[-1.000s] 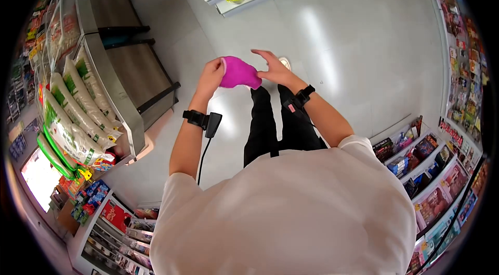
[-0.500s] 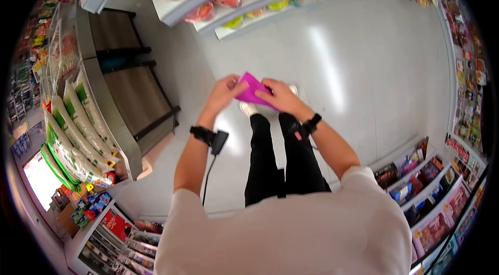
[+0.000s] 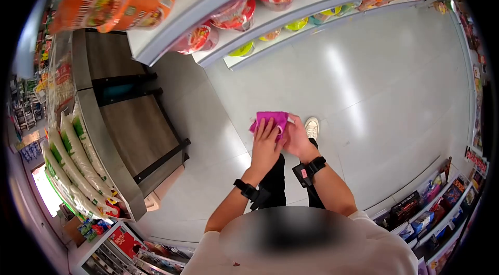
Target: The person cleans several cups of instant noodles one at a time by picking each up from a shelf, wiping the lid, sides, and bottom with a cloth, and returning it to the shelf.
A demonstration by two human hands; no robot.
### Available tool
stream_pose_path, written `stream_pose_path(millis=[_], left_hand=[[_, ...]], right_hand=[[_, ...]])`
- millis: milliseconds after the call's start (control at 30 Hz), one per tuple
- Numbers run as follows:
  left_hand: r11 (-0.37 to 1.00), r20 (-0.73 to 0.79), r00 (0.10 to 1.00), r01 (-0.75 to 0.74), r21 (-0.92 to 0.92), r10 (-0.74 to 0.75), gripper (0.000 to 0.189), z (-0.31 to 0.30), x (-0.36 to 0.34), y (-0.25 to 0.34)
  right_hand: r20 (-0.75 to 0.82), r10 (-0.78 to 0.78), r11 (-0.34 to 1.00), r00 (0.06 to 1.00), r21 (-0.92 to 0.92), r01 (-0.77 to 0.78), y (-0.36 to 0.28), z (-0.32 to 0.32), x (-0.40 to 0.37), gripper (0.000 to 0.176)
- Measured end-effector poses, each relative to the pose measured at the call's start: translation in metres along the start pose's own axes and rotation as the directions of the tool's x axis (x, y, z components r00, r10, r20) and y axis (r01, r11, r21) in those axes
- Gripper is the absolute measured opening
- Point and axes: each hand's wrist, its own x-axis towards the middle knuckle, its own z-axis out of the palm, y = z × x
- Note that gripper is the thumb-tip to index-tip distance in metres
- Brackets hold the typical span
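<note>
A folded magenta cloth (image 3: 274,116) is held in front of my body, above the floor. My left hand (image 3: 266,145) lies over it, with the fingers pressed across its near face. At the cloth's right side, my right hand (image 3: 297,138) grips the edge, with part of its hold hidden behind the cloth and my left hand. Both wrists wear black straps with small devices on them.
A shelf edge (image 3: 218,59) with packed instant-noodle bowls (image 3: 228,15) juts out ahead. To the left stands a counter (image 3: 106,150) carrying rice bags (image 3: 78,140). Low shelves (image 3: 431,207) of packaged goods line the right. My shoe (image 3: 312,127) is on the grey tiled floor (image 3: 280,83).
The cloth has gone from a flatter, stretched shape to a smaller folded bundle. My left hand has moved over it, close to my right. The view has shifted toward the noodle shelf.
</note>
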Motion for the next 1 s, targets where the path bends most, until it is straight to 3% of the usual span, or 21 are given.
stream_pose_path(millis=[33, 67, 133, 200, 233, 267, 333, 400, 467, 500, 533, 600, 633, 667, 733, 800, 900, 967, 1000], left_hand=[[0.983, 0.118, 0.989, 0.101, -0.151, -0.084, 0.039, -0.002, -0.003, 0.0], [0.981, 0.062, 0.996, 0.081, -0.175, -0.071, 0.036, 0.022, -0.003, -0.007], [0.872, 0.173, 0.964, 0.257, -0.417, -0.201, 0.032, 0.036, 0.01, -0.036], [0.837, 0.142, 0.962, 0.275, -0.473, -0.235, 0.028, 0.045, 0.011, -0.051], [0.519, 0.287, 0.86, 0.49, -0.7, -0.423, 0.026, 0.053, 0.03, -0.08], [0.572, 0.25, 0.888, 0.444, -0.69, -0.386, 0.028, 0.054, 0.028, -0.084], [0.273, 0.214, 0.838, 0.389, -0.88, -0.502, 0.032, 0.055, 0.069, -0.131], [0.275, 0.148, 0.847, 0.324, -0.905, -0.511, 0.035, 0.054, 0.085, -0.148], [0.192, 0.095, 0.78, 0.268, -0.944, -0.619, 0.036, 0.049, 0.124, -0.17], [0.256, 0.025, 0.797, 0.223, -0.941, -0.604, 0.039, 0.039, 0.147, -0.176], [0.318, -0.061, 0.81, 0.159, -0.935, -0.583, 0.042, 0.04, 0.17, -0.189], [0.326, -0.062, 0.82, 0.156, -0.932, -0.569, 0.051, 0.038, 0.185, -0.204], [0.337, -0.1, 0.783, 0.145, -0.93, -0.614, 0.053, 0.045, 0.201, -0.21], [0.352, -0.128, 0.749, 0.147, -0.924, -0.65, 0.056, 0.037, 0.21, -0.209], [0.342, -0.121, 0.742, 0.153, -0.927, -0.659, 0.059, 0.048, 0.227, -0.221], [0.333, -0.102, 0.733, 0.176, -0.926, -0.673, 0.061, 0.046, 0.235, -0.227], [0.315, -0.085, 0.731, 0.183, -0.931, -0.677, 0.048, 0.055, 0.243, -0.234], [0.298, -0.196, 0.782, -0.013, -0.954, -0.591, 0.023, 0.059, 0.244, -0.232], [0.296, -0.203, 0.78, -0.024, -0.955, -0.592, 0.023, 0.062, 0.244, -0.232]], right_hand=[[-0.022, 0.019, 0.999, 1.0, 0.05, -0.018, 0.002, -0.001, 0.0, 0.036], [-0.037, 0.016, 0.998, 0.999, 0.064, -0.014, 0.004, -0.026, 0.015, 0.036], [-0.284, -0.24, 0.929, 0.928, -0.344, 0.135, 0.0, -0.053, 0.056, 0.028], [-0.324, -0.299, 0.93, 0.897, -0.31, 0.198, 0.003, -0.065, 0.068, 0.027], [-0.307, -0.358, 0.906, 0.882, -0.344, 0.248, -0.006, -0.08, 0.096, 0.028], [-0.311, -0.399, 0.886, 0.863, -0.374, 0.274, -0.002, -0.086, 0.101, 0.03], [-0.29, -0.423, 0.85, 0.858, -0.455, 0.265, -0.015, -0.096, 0.128, 0.031], [-0.296, -0.436, 0.817, 0.85, -0.525, 0.236, -0.013, -0.102, 0.134, 0.033], [-0.263, -0.357, 0.696, 0.896, -0.715, 0.067, -0.02, -0.119, 0.158, 0.036], [-0.211, -0.315, 0.601, 0.925, -0.799, 0.023, -0.023, -0.131, 0.171, 0.037], [-0.192, -0.314, 0.584, 0.93, -0.812, 0.03, -0.032, -0.132, 0.184, 0.037], [-0.086, -0.257, 0.577, 0.963, -0.813, 0.081, -0.038, -0.085, 0.171, 0.037], [0.017, -0.22, 0.574, 0.975, -0.806, 0.143, -0.049, -0.068, 0.173, 0.038], [0.021, -0.218, 0.575, 0.976, -0.805, 0.146, -0.049, -0.066, 0.175, 0.038], [0.111, -0.27, 0.454, 0.956, -0.861, 0.229, -0.06, -0.069, 0.191, 0.039], [0.109, -0.269, 0.422, 0.957, -0.88, 0.219, -0.065, -0.067, 0.192, 0.039], [0.123, -0.276, 0.349, 0.953, -0.911, 0.219, -0.08, -0.076, 0.199, 0.038], [0.125, -0.322, 0.446, 0.938, -0.854, 0.267, -0.088, -0.065, 0.193, 0.036], [0.131, -0.321, 0.436, 0.938, -0.859, 0.269, -0.091, -0.063, 0.193, 0.036]])
